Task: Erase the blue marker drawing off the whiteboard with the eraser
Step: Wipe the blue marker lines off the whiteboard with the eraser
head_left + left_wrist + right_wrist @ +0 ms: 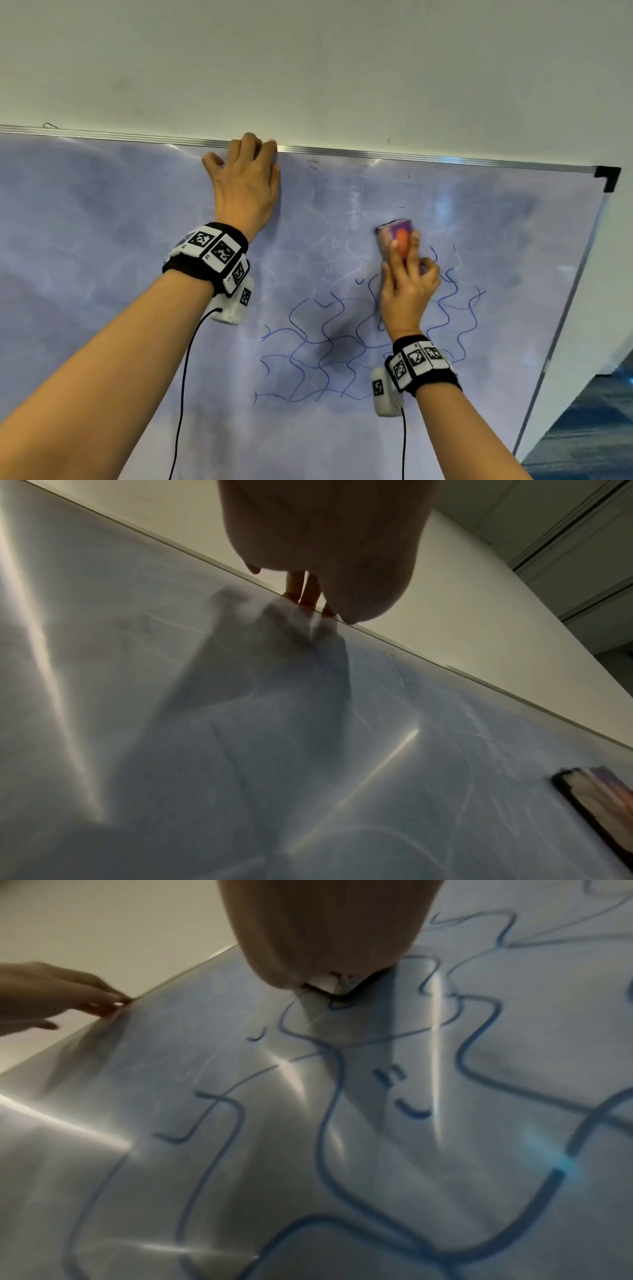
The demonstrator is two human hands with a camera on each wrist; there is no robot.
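A wall-mounted whiteboard point(102, 240) carries a blue wavy grid drawing point(325, 346) in its lower middle; above that the lines are smeared faint. My right hand point(407, 281) grips a purple and orange eraser point(397, 236) and presses it flat on the board at the drawing's upper right part. In the right wrist view the eraser point(337, 987) peeks out under my palm, over blue lines point(329, 1123). My left hand point(246, 178) lies flat on the board with its fingertips point(301, 593) curled over the top metal frame. The eraser point(596, 802) also shows at the left wrist view's right edge.
The board's aluminium top frame point(445, 158) ends in a black corner cap point(608, 176) at the upper right. A pale wall point(308, 68) rises above it. Black cables point(183, 377) hang from both wrist cameras. Blue-grey floor point(589, 428) shows at the lower right.
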